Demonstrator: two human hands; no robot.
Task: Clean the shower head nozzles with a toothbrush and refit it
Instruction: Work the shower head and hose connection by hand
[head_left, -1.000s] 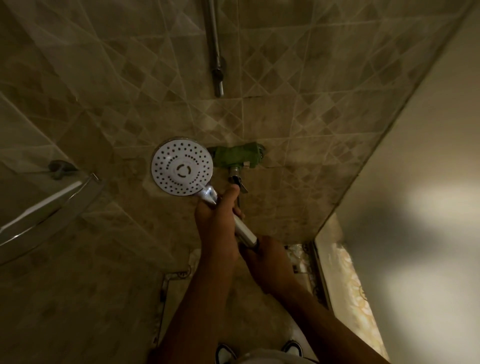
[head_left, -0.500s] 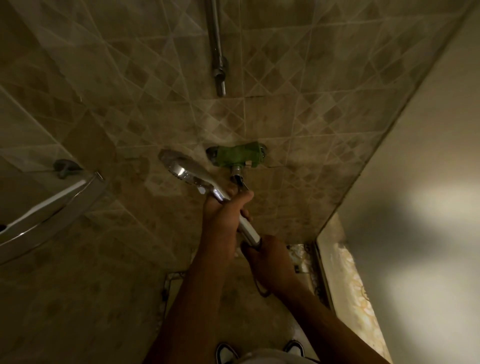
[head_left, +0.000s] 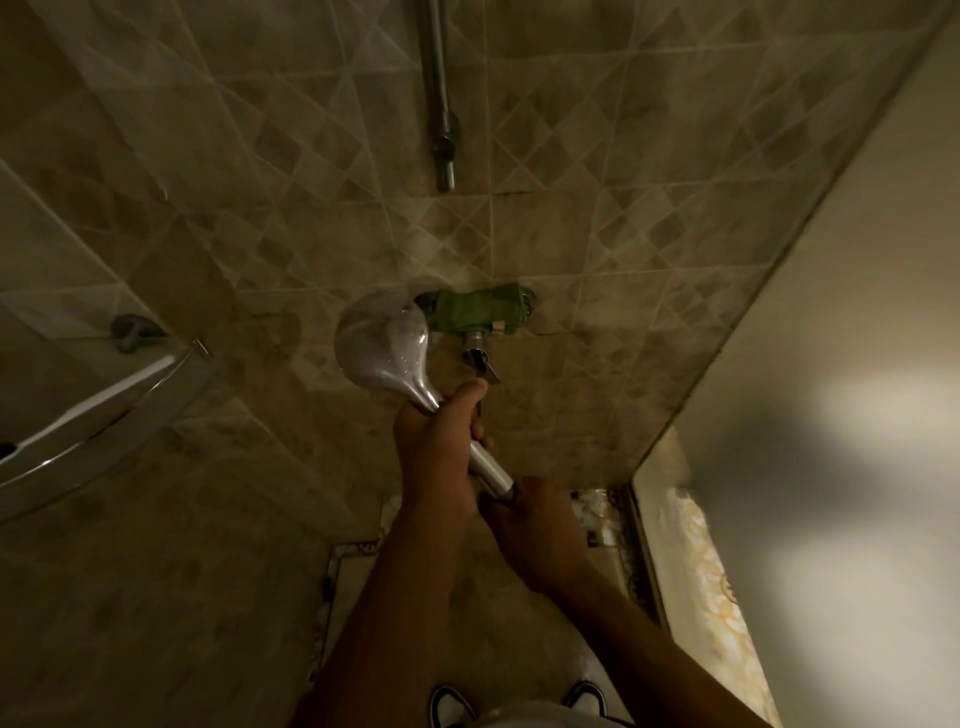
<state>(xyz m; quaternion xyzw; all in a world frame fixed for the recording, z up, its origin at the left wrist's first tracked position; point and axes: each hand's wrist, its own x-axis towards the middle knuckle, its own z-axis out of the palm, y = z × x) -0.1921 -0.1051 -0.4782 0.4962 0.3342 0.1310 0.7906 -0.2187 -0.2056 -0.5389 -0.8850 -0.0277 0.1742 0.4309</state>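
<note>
Green-wrapped tap valve (head_left: 475, 312) on tiled wall (head_left: 597, 223); chrome riser pipe (head_left: 439, 93) above; curved rail (head_left: 104, 410) left.

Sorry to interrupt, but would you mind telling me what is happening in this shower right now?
A person holds a shower head in both hands. The left hand grips the handle just below the head, and the right hand grips the handle's lower end. The chrome back of the head faces the camera, so the nozzles are out of sight. It is held near the green-wrapped tap on the tiled wall. No toothbrush is visible.
</note>
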